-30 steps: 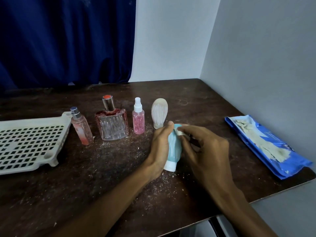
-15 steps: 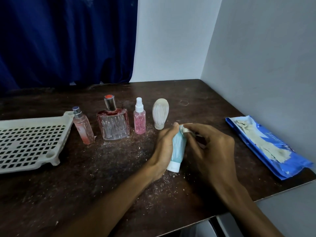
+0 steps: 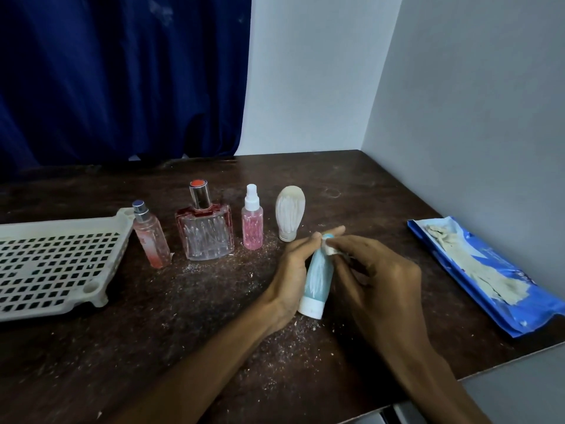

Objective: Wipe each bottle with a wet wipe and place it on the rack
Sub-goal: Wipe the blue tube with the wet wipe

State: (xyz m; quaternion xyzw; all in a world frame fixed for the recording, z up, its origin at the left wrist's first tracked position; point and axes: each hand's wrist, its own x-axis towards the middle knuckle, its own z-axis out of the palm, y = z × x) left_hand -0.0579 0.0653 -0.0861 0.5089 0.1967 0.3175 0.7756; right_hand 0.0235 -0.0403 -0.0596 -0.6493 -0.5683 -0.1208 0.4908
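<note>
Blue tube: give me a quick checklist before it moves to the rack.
1. Left hand grips the blue tube: ok.
2. Wipe in the right hand touches the tube's top end: ok.
3. Tube wiped clean: not ok, white streaks remain.
4. Rack has open space: ok.
5. Path to the rack: not ok, slim pink bottle stands against its corner.
6. White cap closed: cannot tell.

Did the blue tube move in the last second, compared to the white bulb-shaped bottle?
Yes. The blue tube, held in the left hand, now leans with its top more to the right, away from the white bulb-shaped bottle.
</note>
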